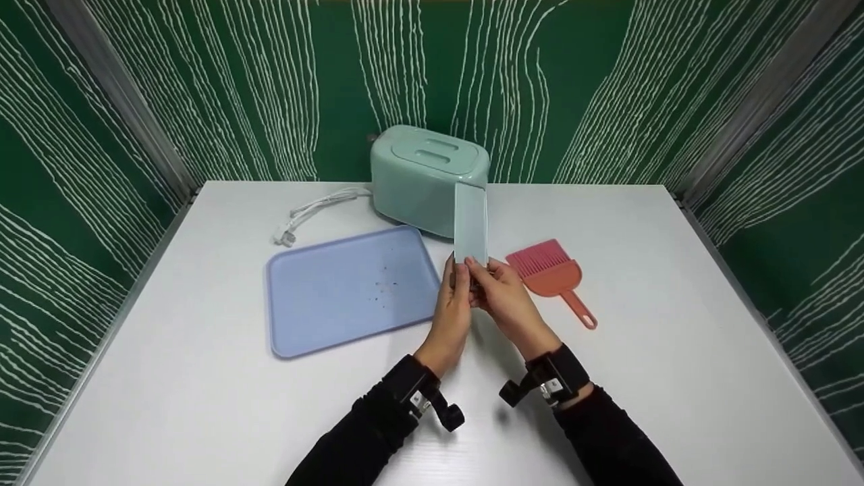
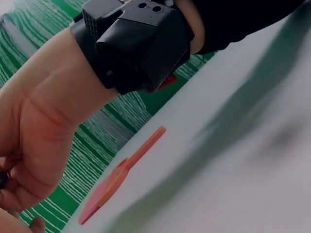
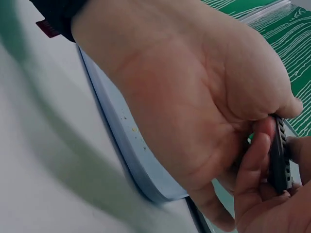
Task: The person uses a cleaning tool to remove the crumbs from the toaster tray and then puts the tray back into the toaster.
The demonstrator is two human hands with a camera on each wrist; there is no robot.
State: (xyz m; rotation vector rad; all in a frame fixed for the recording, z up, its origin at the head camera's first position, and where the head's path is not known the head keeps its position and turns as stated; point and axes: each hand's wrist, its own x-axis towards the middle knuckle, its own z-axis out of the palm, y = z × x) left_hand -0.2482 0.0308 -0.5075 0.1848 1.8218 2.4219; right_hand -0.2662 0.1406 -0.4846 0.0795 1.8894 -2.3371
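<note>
A long, shallow, pale mint crumb tray (image 1: 471,223) stands out from both hands toward the toaster (image 1: 422,192). My left hand (image 1: 451,324) holds its near end on the left side, with the thumb on top. My right hand (image 1: 514,309) grips that same end from the right, thumb also on the face. The right wrist view shows a dark, slotted end piece (image 3: 279,158) between the fingers of both hands. In the left wrist view, the right hand (image 2: 41,121) hides most of the grip, and the crumb tray's far part is out of sight.
A blue tray (image 1: 324,297) with dark crumbs lies left of the hands. On the right lies an orange dustpan with a pink brush (image 1: 552,273). A white power cord and plug (image 1: 314,209) trail left from the mint toaster. Green patterned walls surround the white table (image 1: 675,337).
</note>
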